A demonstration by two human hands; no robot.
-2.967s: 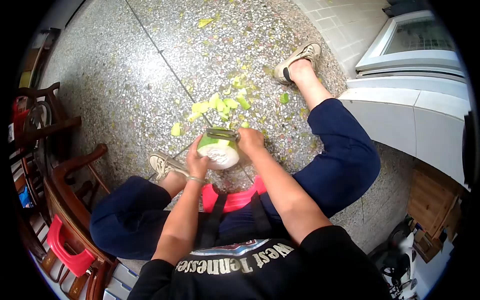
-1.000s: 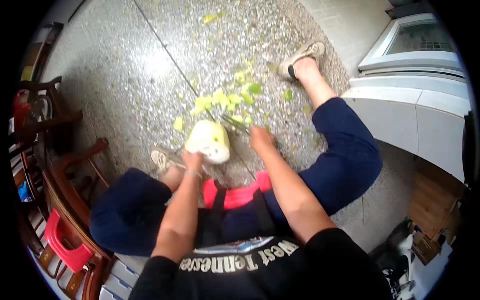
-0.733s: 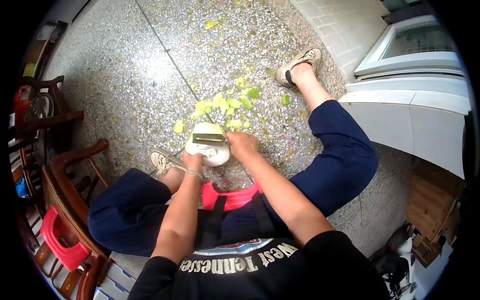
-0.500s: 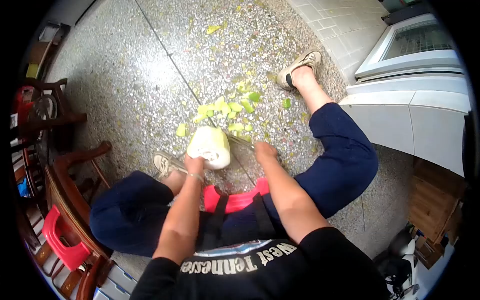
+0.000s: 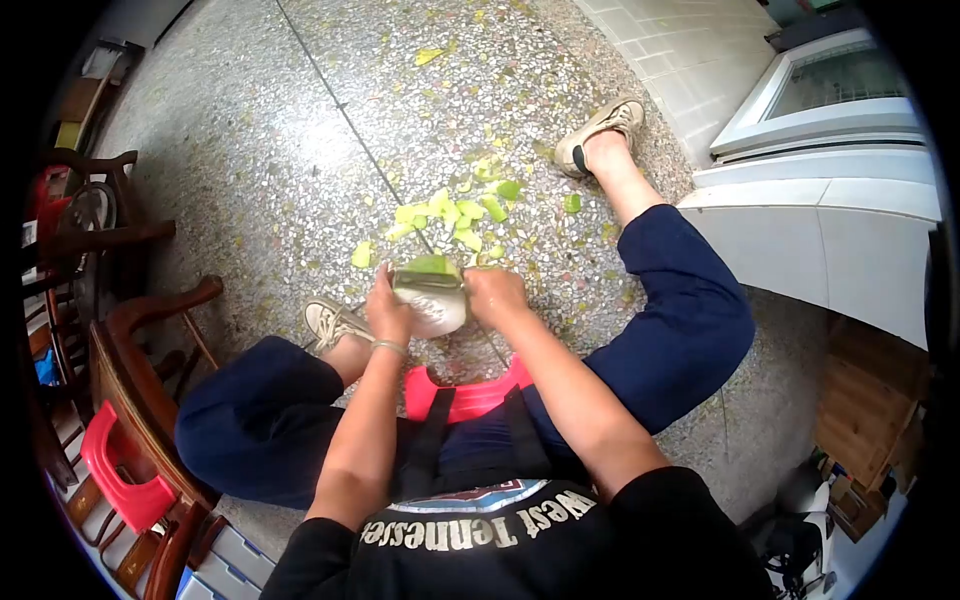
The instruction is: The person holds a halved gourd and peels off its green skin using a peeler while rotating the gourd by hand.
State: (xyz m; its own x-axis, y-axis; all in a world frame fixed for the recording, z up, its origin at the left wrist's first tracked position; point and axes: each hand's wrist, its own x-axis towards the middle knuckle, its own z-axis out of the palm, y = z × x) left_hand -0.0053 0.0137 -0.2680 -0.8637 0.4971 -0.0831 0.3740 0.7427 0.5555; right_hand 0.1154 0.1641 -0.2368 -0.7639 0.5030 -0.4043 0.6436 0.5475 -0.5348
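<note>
A large, pale, partly peeled fruit point(image 5: 432, 312) is held low between my feet; it looks like a trimmed coconut, but I cannot be sure of the kind. Its lower side is white, and green skin shows at its far edge. My left hand point(image 5: 388, 312) is closed against the fruit's left side. My right hand point(image 5: 496, 297) is wrapped round the handle end of a knife, at the fruit's right. The broad dark blade of the knife point(image 5: 428, 280) lies across the far side of the fruit. Green and yellow-green peelings point(image 5: 440, 208) are scattered on the floor just beyond.
The speckled stone floor point(image 5: 240, 150) has a dark seam and small scraps. A red stool point(image 5: 465, 400) is beneath me. Dark wooden chairs point(image 5: 130, 350) stand at the left. A tiled ledge point(image 5: 810, 225) and white-framed window point(image 5: 825, 95) are at the right.
The knife has moved left from beside the fruit onto its far side, with my right hand now close to it. The fruit has turned, showing green skin. My left hand has shifted slightly up.
</note>
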